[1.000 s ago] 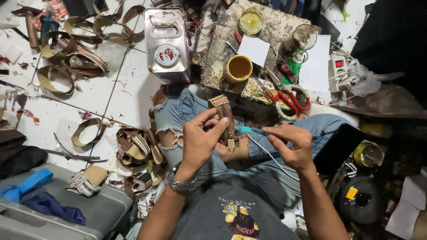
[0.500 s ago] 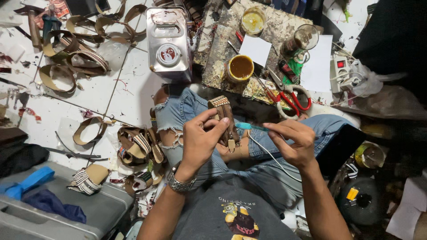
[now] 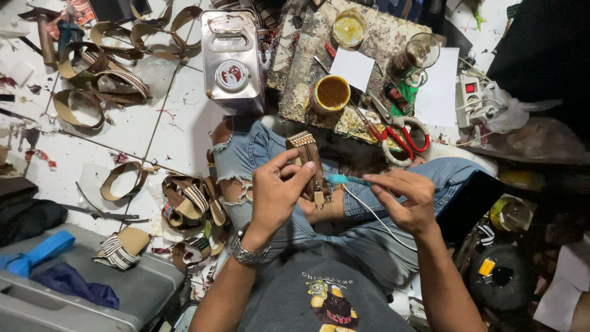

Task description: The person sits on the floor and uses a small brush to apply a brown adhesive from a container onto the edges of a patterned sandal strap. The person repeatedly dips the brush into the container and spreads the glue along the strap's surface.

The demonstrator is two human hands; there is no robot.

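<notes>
Left hand clamps a brown sandal strap; at its 3 o'clock, right hand pinches a teal-handled tool.

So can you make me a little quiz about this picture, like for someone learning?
1. True or false: the left hand holds a brown strap piece.
2. Which hand holds the blue-handled tool?
3. What lies just right of the open tin of yellow-brown glue? A) red-handled scissors B) a hammer C) a banana

Key: 1 true; 2 the right hand; 3 A.
</notes>
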